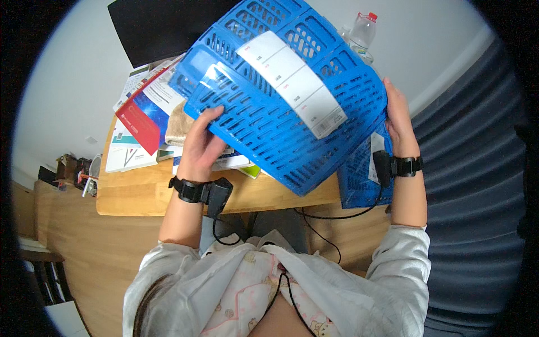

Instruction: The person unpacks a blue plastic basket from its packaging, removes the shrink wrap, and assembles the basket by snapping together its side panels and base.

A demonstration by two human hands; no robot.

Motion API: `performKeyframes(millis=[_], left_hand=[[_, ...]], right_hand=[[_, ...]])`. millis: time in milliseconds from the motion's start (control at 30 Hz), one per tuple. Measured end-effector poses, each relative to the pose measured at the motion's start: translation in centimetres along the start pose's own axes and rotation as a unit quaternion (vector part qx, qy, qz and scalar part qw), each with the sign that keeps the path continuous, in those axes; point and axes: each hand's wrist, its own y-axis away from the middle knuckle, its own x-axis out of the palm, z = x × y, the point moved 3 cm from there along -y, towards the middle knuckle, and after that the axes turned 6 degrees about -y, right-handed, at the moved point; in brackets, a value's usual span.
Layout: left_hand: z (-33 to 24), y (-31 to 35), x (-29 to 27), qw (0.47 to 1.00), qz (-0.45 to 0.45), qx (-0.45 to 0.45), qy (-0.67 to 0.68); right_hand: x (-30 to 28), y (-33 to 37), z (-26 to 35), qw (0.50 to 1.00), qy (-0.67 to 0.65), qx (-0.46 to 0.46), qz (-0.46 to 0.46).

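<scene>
A large blue plastic file holder (252,123) with slotted walls is lifted over the table, tilted, its lower corner pointing toward me. A white label sheet (297,84) lies across its face. My left hand (203,143) grips the near left edge, thumb on top and the other fingers partly hidden underneath. At the right end my right hand (397,115) holds the side, most of its fingers hidden behind the plastic. Below my right wrist, another blue slotted piece (359,177) with a white label stands at the table's right edge.
Books and a red-and-blue folder (140,121) lie on the wooden table (129,196), beside a beige cloth (178,126). A black screen (163,28) stands behind. Clear bottles, one with a red cap (365,28), stand at the back right. Black cables (331,217) hang from my wrist straps.
</scene>
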Motion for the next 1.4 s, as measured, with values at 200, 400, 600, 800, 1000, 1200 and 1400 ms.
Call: performKeyframes(millis=[200, 400, 600, 800, 1000, 1200, 1400], left_hand=[[0.1, -1.1, 2.7, 0.998, -0.008, 0.017, 0.067], [-0.5, -1.6, 3.6, 0.994, -0.07, 0.041, 0.069], [-1.4, -2.5, 3.3, 0.99, -0.086, 0.048, 0.098], [-1.3, -2.5, 3.1, 0.985, -0.131, 0.061, 0.095], [-1.2, -2.8, 2.3, 0.987, -0.1, 0.083, 0.099], [-1.2, -2.6, 2.4, 0.988, -0.089, 0.098, 0.078], [-1.1, -1.4, 3.2, 0.98, -0.099, 0.171, -0.008]], right_hand=[[-0.2, -3.0, -0.6, 0.989, 0.108, -0.096, 0.014], [0.6, -1.3, 1.1, 0.889, 0.275, -0.365, -0.035], [3.3, 6.3, 2.8, 0.841, 0.309, -0.428, 0.122], [5.5, 9.5, 1.4, 0.838, 0.317, -0.372, 0.241], [6.4, 10.4, -0.3, 0.832, 0.352, -0.364, 0.225], [7.1, 10.5, -1.1, 0.83, 0.389, -0.361, 0.174], [7.0, 10.2, -1.4, 0.826, 0.396, -0.353, 0.189]])
